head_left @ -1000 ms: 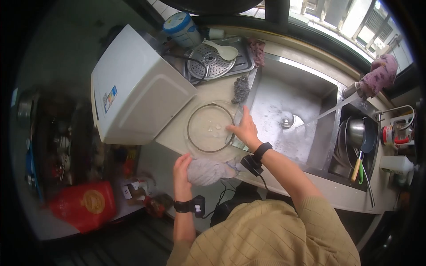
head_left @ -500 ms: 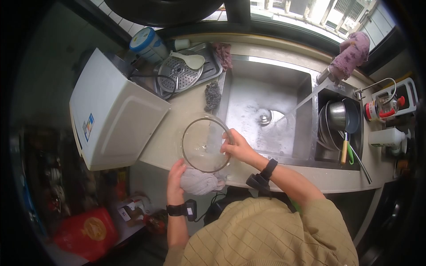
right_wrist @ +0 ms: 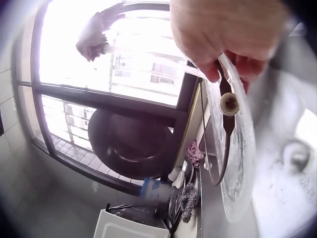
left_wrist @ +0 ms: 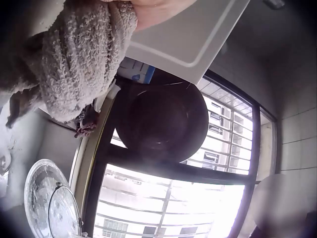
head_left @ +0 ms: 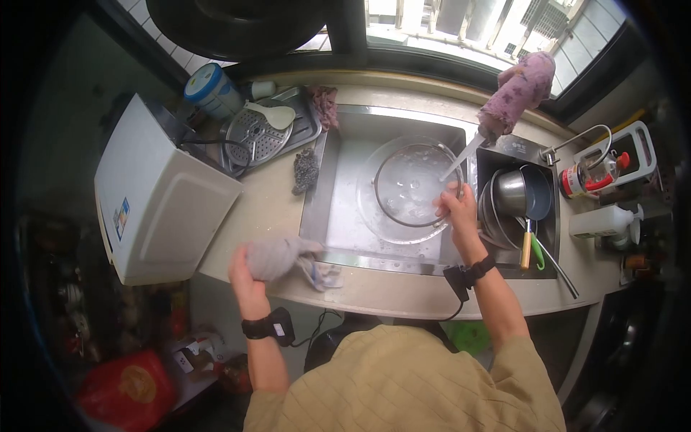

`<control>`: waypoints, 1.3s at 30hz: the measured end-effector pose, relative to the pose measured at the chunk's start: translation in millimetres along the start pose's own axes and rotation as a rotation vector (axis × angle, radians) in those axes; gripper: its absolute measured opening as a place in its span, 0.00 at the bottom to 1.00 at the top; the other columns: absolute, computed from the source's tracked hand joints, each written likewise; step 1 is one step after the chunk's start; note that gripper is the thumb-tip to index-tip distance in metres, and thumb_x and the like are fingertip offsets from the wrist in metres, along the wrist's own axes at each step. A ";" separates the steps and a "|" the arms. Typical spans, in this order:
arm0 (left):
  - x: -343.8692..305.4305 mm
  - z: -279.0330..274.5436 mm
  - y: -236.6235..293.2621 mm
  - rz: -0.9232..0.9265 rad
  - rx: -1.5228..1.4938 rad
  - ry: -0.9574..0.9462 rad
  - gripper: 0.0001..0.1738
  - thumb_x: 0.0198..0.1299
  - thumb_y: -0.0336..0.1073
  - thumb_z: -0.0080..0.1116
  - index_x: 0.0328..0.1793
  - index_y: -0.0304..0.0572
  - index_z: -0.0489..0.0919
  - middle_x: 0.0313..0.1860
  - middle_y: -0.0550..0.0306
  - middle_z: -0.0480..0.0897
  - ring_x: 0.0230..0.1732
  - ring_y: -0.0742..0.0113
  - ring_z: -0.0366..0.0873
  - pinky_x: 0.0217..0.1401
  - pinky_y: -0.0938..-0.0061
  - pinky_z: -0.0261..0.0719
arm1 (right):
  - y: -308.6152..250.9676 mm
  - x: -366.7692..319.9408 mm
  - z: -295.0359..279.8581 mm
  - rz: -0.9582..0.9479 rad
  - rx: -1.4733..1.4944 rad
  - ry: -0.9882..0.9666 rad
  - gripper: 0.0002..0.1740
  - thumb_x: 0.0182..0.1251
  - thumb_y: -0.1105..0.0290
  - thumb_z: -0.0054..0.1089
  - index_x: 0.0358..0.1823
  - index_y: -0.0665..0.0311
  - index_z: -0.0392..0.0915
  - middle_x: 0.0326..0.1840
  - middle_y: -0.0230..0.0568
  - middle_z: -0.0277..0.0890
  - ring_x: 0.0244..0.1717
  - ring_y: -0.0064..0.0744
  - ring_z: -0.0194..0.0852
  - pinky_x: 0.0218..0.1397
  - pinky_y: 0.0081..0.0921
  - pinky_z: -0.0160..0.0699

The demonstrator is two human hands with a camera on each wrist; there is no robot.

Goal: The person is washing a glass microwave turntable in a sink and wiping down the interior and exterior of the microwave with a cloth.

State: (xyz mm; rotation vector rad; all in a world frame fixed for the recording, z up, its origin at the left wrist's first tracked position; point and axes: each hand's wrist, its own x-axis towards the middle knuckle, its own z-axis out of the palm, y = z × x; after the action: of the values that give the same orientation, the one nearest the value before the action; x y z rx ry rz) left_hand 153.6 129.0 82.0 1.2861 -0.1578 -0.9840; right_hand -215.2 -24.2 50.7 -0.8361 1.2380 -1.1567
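Observation:
Over the sink, my right hand holds a clear round glass plate together with a dark roller ring by their right edge. A small pale wheel on the ring shows just below my fingers in the right wrist view. Water runs from the tap onto the glass, whose surface is wet. My left hand grips a bunched grey cloth near the counter's front edge, with one end of the cloth hanging loose to the right.
A purple cloth wraps the tap. Pots fill the smaller basin on the right. A steel scourer lies left of the sink. Farther left stand a white boxy appliance and a tray with a perforated steel disc.
My right hand has taken up the glass plate and ring from the counter and carried them right, under the running water. My left hand keeps its grip on the cloth, whose end now hangs out.

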 end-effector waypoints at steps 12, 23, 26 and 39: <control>-33.8 147.9 -95.1 -0.171 0.160 -0.173 0.44 0.53 0.41 0.63 0.71 0.40 0.50 0.71 0.42 0.47 0.68 0.51 0.54 0.67 0.62 0.54 | 22.7 17.1 -3.6 0.037 0.148 0.113 0.15 0.57 0.78 0.52 0.45 0.64 0.61 0.24 0.44 0.75 0.17 0.25 0.69 0.22 0.19 0.69; -50.1 198.4 -166.9 0.978 1.271 -0.835 0.38 0.42 0.35 0.64 0.63 0.42 0.65 0.61 0.46 0.67 0.61 0.47 0.65 0.60 0.59 0.65 | 14.2 13.9 3.0 0.100 -0.182 0.146 0.15 0.53 0.75 0.51 0.42 0.67 0.61 0.23 0.45 0.74 0.21 0.29 0.74 0.24 0.24 0.71; -45.5 206.6 -165.9 0.945 1.099 -0.702 0.28 0.43 0.29 0.60 0.56 0.41 0.71 0.47 0.45 0.77 0.45 0.47 0.76 0.45 0.64 0.75 | 19.2 26.1 12.5 -0.116 -0.600 0.207 0.13 0.54 0.70 0.50 0.38 0.70 0.61 0.25 0.48 0.74 0.27 0.39 0.76 0.30 0.33 0.73; 21.3 174.8 -137.4 -0.404 0.053 -0.432 0.16 0.55 0.25 0.52 0.52 0.35 0.70 0.53 0.49 0.76 0.43 0.54 0.80 0.44 0.65 0.82 | 77.5 1.1 -13.3 -0.210 -0.969 -0.206 0.32 0.57 0.60 0.57 0.61 0.67 0.62 0.65 0.59 0.57 0.63 0.53 0.58 0.63 0.35 0.60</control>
State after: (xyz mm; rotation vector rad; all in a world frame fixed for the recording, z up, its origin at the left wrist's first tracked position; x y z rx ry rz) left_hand -10.6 -6.4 14.0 1.1594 -0.2630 -1.6102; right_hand -212.7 -4.5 -25.3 -1.7832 1.5566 -0.5470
